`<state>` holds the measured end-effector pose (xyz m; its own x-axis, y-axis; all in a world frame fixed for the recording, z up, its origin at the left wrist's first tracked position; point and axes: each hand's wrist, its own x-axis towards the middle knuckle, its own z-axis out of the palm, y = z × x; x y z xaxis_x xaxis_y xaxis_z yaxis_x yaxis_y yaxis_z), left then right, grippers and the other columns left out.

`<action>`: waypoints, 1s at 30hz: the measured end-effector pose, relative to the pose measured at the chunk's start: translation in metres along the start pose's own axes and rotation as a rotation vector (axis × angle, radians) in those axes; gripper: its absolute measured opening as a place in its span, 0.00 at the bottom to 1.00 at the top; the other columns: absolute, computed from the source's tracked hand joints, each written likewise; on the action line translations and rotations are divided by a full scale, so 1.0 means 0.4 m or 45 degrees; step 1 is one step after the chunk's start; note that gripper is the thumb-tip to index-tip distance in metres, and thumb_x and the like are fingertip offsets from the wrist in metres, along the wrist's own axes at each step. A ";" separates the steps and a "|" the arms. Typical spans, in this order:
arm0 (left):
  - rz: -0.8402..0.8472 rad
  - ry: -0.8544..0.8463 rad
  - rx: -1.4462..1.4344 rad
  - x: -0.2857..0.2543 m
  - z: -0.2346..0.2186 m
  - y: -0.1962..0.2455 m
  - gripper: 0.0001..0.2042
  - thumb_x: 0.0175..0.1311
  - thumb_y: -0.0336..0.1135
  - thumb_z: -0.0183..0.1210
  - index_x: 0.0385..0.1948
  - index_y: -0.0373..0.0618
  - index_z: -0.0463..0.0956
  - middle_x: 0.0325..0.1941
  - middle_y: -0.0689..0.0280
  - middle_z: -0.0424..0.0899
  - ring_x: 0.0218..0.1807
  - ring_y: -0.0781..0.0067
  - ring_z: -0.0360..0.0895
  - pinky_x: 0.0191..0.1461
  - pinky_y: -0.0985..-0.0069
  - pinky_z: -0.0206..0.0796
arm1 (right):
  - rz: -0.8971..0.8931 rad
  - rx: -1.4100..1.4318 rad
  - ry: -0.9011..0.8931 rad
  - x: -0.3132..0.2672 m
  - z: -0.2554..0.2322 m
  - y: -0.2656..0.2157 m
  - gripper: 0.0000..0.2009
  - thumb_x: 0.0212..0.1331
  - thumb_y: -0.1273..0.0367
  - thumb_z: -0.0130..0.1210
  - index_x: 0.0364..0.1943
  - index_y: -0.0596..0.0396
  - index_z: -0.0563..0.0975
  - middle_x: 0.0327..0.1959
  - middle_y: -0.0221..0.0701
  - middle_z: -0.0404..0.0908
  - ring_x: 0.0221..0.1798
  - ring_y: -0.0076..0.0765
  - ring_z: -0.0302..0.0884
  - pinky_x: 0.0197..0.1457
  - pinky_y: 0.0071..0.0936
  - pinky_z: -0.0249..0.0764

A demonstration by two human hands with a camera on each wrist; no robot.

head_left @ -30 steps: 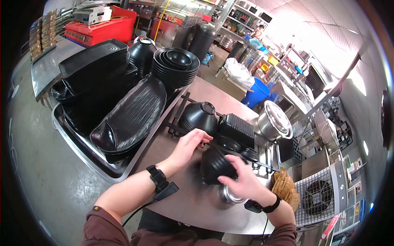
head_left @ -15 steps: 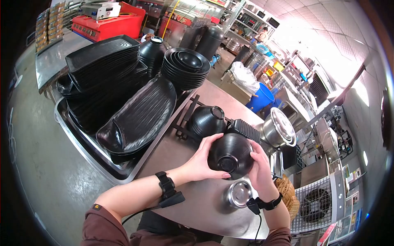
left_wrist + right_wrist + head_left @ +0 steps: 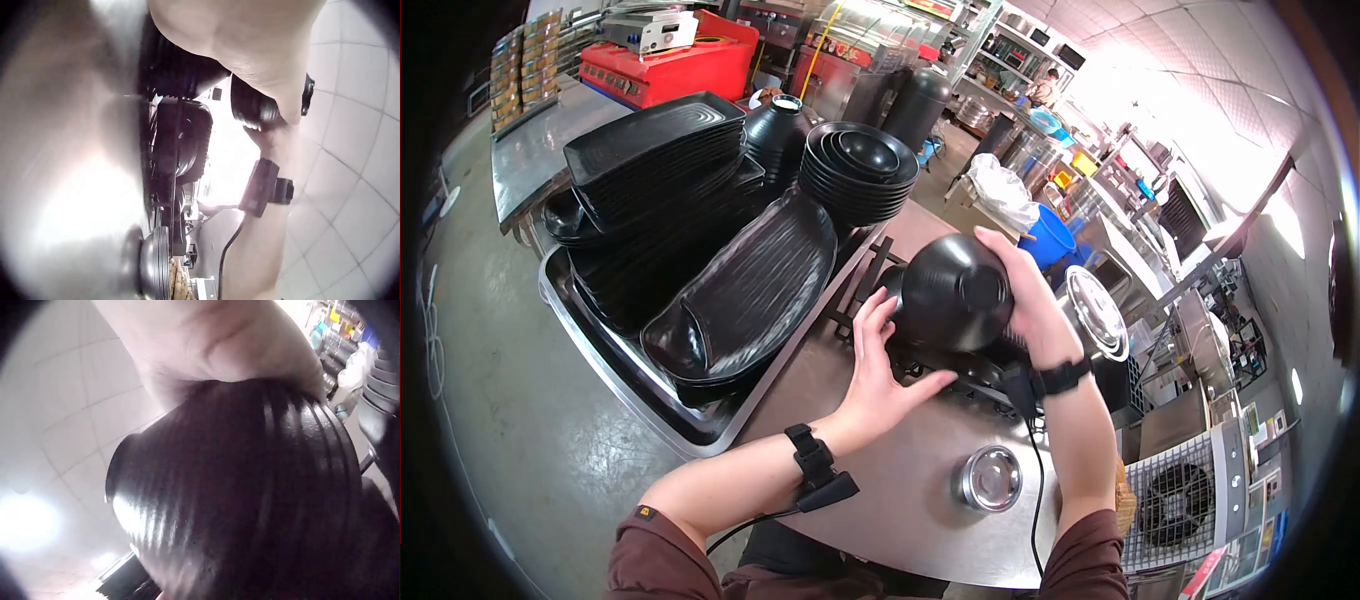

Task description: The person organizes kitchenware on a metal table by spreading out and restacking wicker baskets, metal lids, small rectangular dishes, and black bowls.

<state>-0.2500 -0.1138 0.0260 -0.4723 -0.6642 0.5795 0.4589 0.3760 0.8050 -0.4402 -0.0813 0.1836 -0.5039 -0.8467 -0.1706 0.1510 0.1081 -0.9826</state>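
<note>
My right hand (image 3: 1032,295) grips a black ribbed bowl (image 3: 945,310) by its far right side, raised over the table with its round foot turned toward me. In the right wrist view the bowl's ridged wall (image 3: 250,487) fills most of the picture beneath the palm. My left hand (image 3: 878,385) is at the bowl's lower left, thumb spread wide, fingertips close to the bowl's left side. Below the bowl, a black rack (image 3: 872,272) shows in part. The left wrist view shows black ridged dishes (image 3: 199,134) standing beyond the left hand.
A large metal tray (image 3: 700,445) on the left bears stacked black plates (image 3: 745,300) and bowls (image 3: 860,175). Small steel bowls (image 3: 990,478) stand stacked near the table's front. A lidded steel pot (image 3: 1098,310) is at the right, with a fan unit (image 3: 1175,500) beyond the edge.
The black bowl was low, then held in both hands; now it is higher and farther away in the right hand. The left hand has come off it, thumb spread.
</note>
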 end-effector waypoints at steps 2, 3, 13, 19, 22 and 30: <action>-0.012 0.071 0.357 0.001 0.001 -0.024 0.55 0.56 0.42 0.80 0.79 0.45 0.44 0.83 0.53 0.46 0.83 0.49 0.51 0.82 0.52 0.55 | 0.032 -0.126 -0.028 0.098 -0.040 0.012 0.16 0.73 0.57 0.60 0.50 0.55 0.84 0.43 0.31 0.89 0.43 0.26 0.86 0.49 0.29 0.82; -0.019 0.075 0.442 0.002 -0.002 -0.019 0.49 0.62 0.42 0.75 0.79 0.45 0.48 0.83 0.50 0.46 0.83 0.45 0.50 0.83 0.51 0.52 | 0.059 -0.252 -0.061 0.143 -0.057 0.035 0.16 0.74 0.57 0.59 0.51 0.54 0.84 0.44 0.31 0.89 0.43 0.26 0.86 0.49 0.30 0.82; -0.125 -0.071 0.517 0.011 -0.009 -0.026 0.43 0.66 0.42 0.70 0.80 0.47 0.55 0.85 0.50 0.48 0.82 0.40 0.51 0.82 0.48 0.53 | -0.067 -1.122 0.073 0.294 -0.128 0.124 0.19 0.76 0.53 0.55 0.43 0.50 0.90 0.37 0.28 0.89 0.39 0.28 0.83 0.44 0.30 0.75; -0.098 -0.018 0.577 0.009 -0.009 -0.027 0.40 0.68 0.39 0.69 0.77 0.43 0.56 0.83 0.50 0.50 0.82 0.43 0.52 0.82 0.52 0.53 | -0.418 -0.807 0.201 0.143 -0.071 0.075 0.18 0.81 0.62 0.47 0.49 0.62 0.84 0.42 0.38 0.89 0.50 0.31 0.84 0.57 0.31 0.76; -0.064 -0.001 0.544 0.008 -0.009 -0.036 0.39 0.68 0.39 0.69 0.77 0.43 0.56 0.82 0.49 0.50 0.82 0.43 0.52 0.82 0.52 0.53 | -0.531 -0.678 0.204 -0.022 -0.035 0.059 0.17 0.81 0.65 0.45 0.48 0.62 0.84 0.42 0.37 0.88 0.51 0.30 0.83 0.57 0.30 0.76; 0.030 0.081 0.490 0.008 -0.013 -0.020 0.27 0.70 0.31 0.64 0.67 0.41 0.63 0.72 0.55 0.60 0.69 0.60 0.64 0.69 0.64 0.63 | -0.456 -1.103 0.078 -0.534 -0.140 0.164 0.08 0.66 0.73 0.64 0.47 0.59 0.85 0.41 0.36 0.88 0.47 0.34 0.86 0.54 0.30 0.80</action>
<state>-0.2515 -0.1223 0.0210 -0.4119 -0.6866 0.5991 0.1472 0.5987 0.7874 -0.3705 0.1359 0.1516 -0.4455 -0.8784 0.1732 -0.6951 0.2174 -0.6853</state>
